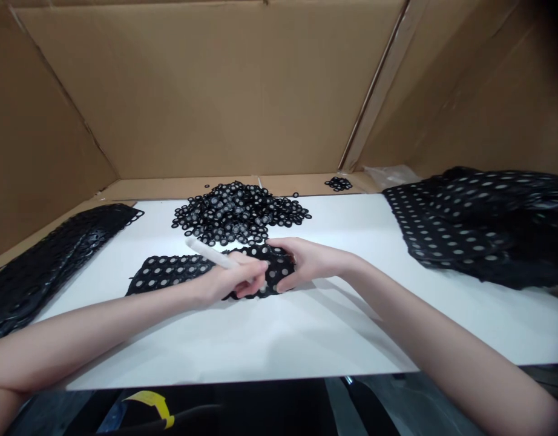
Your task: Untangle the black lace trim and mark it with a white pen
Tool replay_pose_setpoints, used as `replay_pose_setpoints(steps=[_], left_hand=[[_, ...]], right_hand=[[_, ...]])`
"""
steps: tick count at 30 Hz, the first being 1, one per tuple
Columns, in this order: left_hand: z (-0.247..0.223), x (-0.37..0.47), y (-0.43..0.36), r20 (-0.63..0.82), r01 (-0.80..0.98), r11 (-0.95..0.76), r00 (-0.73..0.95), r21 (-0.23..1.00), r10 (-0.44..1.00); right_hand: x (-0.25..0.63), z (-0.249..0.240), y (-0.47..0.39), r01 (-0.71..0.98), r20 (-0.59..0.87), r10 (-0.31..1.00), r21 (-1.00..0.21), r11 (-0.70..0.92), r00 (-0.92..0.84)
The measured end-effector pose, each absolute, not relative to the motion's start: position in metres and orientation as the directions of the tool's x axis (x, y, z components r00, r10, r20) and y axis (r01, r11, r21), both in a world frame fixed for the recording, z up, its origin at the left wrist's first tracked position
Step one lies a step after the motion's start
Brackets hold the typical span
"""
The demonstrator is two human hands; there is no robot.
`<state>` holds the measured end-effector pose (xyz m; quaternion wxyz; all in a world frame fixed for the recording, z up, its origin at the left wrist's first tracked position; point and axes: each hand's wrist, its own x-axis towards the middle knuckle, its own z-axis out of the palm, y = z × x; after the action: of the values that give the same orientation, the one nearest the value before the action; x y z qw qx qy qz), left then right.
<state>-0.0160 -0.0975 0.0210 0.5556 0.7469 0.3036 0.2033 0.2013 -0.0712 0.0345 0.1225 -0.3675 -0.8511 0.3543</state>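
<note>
A white pen-like stick (210, 252) is pinched in my left hand (242, 278), its blunt end pointing up and to the left. Its working tip is hidden by my fingers. Under that hand lies a narrow black rubber sheet (165, 271) with rows of round holes. My right hand (304, 260) grips the sheet's right end, fingers on the far edge and thumb on the near one. Just behind the sheet is a heap of small black rubber rings (236, 209).
A large black holed sheet (465, 224) lies bunched on the right. Another black sheet (74, 242) is folded at the left. Several loose rings (338, 183) and clear plastic (390, 175) sit at the back. Cardboard walls (229, 91) enclose the white board (261, 345).
</note>
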Motion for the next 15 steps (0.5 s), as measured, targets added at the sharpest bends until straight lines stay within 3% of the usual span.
replay_pose_setpoints(steps=[6,9,12,15], left_hand=[[0.021,-0.025,-0.064,0.142,0.205,-0.332,0.616,0.921,0.775],[0.018,-0.022,-0.058,0.104,0.287,-0.336,0.602,0.897,0.791],[0.017,-0.018,-0.059,0.08,0.331,-0.353,0.621,0.875,0.78],[0.016,-0.017,-0.059,0.088,0.345,-0.374,0.623,0.861,0.777]], right_hand=[[0.214,0.036,-0.06,0.582,-0.12,0.718,-0.684,0.441,-0.685],[0.21,0.023,-0.054,0.531,0.018,0.74,-0.685,0.498,-0.672],[0.199,0.008,-0.05,0.547,0.189,0.777,-0.612,0.572,-0.601],[0.189,-0.002,-0.049,0.565,0.239,0.801,-0.601,0.566,-0.548]])
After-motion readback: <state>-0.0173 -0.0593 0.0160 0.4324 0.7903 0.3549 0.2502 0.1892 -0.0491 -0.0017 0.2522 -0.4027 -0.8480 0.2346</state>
